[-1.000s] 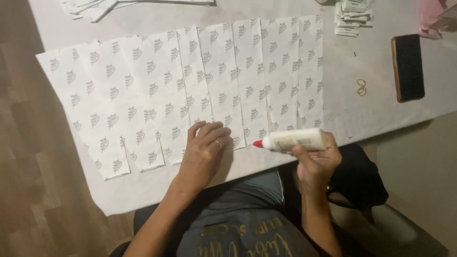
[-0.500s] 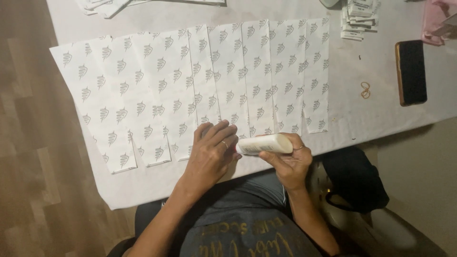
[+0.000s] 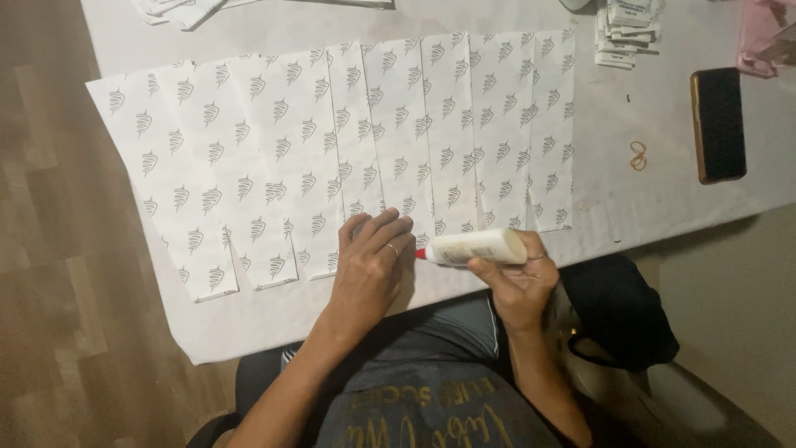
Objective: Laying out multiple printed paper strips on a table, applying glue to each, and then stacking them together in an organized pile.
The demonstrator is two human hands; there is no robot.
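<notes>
Sideways lies the glue bottle, red tip pointing left, gripped by the right hand; left hand flat, fingers spread on patterned sheets at the bench edge.

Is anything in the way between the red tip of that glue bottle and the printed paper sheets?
Only the left hand, lying flat on the sheets, right beside the red tip. The right hand holds the glue bottle sideways at the table's near edge.
</notes>
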